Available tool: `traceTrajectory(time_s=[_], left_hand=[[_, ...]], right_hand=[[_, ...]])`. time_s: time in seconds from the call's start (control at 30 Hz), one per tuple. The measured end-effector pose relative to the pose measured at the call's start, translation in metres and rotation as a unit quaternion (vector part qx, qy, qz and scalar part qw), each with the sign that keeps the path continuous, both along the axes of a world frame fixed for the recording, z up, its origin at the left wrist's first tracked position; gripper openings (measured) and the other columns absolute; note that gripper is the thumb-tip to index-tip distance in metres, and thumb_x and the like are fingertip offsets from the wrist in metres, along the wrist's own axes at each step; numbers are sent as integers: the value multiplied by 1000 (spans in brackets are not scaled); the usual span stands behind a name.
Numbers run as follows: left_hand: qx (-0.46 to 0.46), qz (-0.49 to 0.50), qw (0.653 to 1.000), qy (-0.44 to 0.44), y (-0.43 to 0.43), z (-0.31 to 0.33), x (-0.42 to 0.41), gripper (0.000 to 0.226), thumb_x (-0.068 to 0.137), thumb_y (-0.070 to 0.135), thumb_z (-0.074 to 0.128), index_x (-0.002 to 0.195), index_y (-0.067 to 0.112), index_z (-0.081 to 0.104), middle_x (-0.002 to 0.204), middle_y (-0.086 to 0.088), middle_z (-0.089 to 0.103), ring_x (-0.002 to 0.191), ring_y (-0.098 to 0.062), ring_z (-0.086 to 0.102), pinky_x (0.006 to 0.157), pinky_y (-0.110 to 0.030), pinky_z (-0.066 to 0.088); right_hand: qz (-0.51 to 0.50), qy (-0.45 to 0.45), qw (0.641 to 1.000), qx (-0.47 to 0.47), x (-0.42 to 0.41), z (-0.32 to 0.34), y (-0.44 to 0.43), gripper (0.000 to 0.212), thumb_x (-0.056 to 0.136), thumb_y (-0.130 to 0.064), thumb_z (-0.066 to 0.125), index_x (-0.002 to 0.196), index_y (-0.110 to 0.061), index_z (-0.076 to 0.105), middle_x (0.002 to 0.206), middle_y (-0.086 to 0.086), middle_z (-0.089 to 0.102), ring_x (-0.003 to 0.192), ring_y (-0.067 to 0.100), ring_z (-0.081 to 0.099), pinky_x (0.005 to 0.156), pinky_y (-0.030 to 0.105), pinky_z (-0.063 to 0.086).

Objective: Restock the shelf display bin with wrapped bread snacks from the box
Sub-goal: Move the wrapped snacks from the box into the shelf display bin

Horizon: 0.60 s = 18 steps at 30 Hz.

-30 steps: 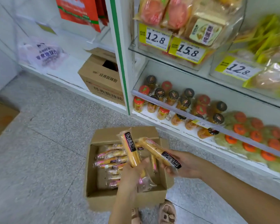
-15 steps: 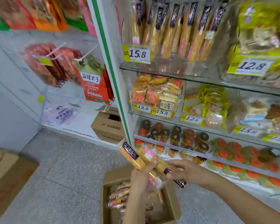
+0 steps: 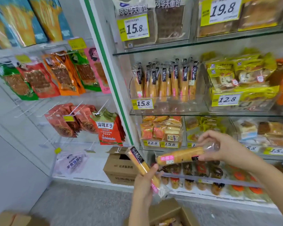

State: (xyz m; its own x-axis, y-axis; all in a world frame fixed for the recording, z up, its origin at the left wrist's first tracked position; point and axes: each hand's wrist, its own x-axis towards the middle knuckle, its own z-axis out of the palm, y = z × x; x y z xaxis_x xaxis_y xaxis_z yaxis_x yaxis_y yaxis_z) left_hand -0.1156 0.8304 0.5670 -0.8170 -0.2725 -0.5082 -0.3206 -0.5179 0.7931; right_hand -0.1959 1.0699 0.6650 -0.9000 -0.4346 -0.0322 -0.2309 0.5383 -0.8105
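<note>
Got one wrapped bread stick in each hand right now. My left hand (image 3: 144,185) has its fingers curled round the lower half of its bread stick (image 3: 138,162), so the black-label end pokes up and away from the grip. That's the same way up as the ones standing in the bin.

My right hand (image 3: 225,149) only pinches the second stick (image 3: 180,155) at its end, thumb and fingertips on the crinkly clear wrapper tail. The loaf juts out to the left of the pinch, nearly level. I reckon that's just a carry hold and it'll need swinging upright before it goes in.

The display bin (image 3: 170,106) with the 15.8 tag is above both grips, up and a bit left of my right hand. Its row of sticks (image 3: 168,80) stands upright with labels on top, and there looks to be room in front of them. The box (image 3: 167,209) sits below my left wrist, open, with more packs inside. Pinching by the wrapper keeps the bread unsquashed, I guess.
</note>
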Motion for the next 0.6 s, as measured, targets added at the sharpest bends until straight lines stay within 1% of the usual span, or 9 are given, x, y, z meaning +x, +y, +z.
traceTrajectory(time_s=[0.1,0.17,0.23,0.3,0.4,0.47,0.5,0.57,0.6], left_hand=[[-10,-60,998,32,9,15,-8,58,65,19,82,115,1,58,102,-15,72,92,-28,70,65,-30,57],[-15,-88,994,59,16,24,-20,79,47,30,91,113,2,58,102,-16,72,87,-27,71,62,-30,58],[-41,-117,988,87,23,37,-31,71,54,30,86,114,4,59,102,-15,72,85,-26,70,73,-35,58],[-100,-142,981,88,29,47,-48,57,68,39,74,115,8,61,101,-11,72,87,-23,70,81,-38,56],[-212,-133,963,97,30,67,-77,93,59,82,58,124,16,57,118,-6,65,105,-24,64,96,-45,49],[-254,-117,955,99,31,84,-97,106,54,91,48,129,17,52,127,-3,60,116,-27,56,102,-46,42],[-272,-107,950,112,34,94,-106,92,65,85,47,127,18,50,124,4,58,116,-24,55,102,-42,41],[-315,-88,933,153,38,117,-126,43,90,57,44,118,24,45,107,14,55,100,-12,55,85,-30,40],[-349,-77,919,169,38,126,-138,37,93,49,44,118,22,47,105,14,56,96,-10,54,78,-29,41]], right_hand=[[-27,19,997,-72,0,15,-1,46,55,-29,87,89,-27,56,91,2,69,53,-2,49,57,12,40],[-62,29,991,-119,-3,26,-2,37,61,-22,85,86,-22,57,89,-4,69,63,-5,58,58,6,42],[-93,30,980,-174,-11,37,0,27,67,-18,82,85,-21,62,97,-7,70,88,-3,62,71,9,46],[-121,37,970,-205,-23,48,3,29,68,-22,82,92,-25,68,102,-10,69,100,3,61,79,23,46],[-148,73,952,-259,-47,65,12,29,70,-15,80,93,-30,70,98,-15,71,102,-4,59,94,31,44],[-172,118,930,-301,-65,76,19,31,70,-10,80,95,-27,71,95,-14,72,99,0,62,97,35,47],[-182,143,921,-313,-75,81,23,32,71,-8,79,95,-28,70,90,-17,72,92,-1,64,93,35,49],[-192,187,912,-310,-98,88,29,37,71,-7,79,92,-35,68,85,-20,70,82,1,63,85,33,52],[-188,204,912,-301,-109,91,30,39,71,-8,79,92,-39,68,86,-20,70,81,4,63,83,33,52]])
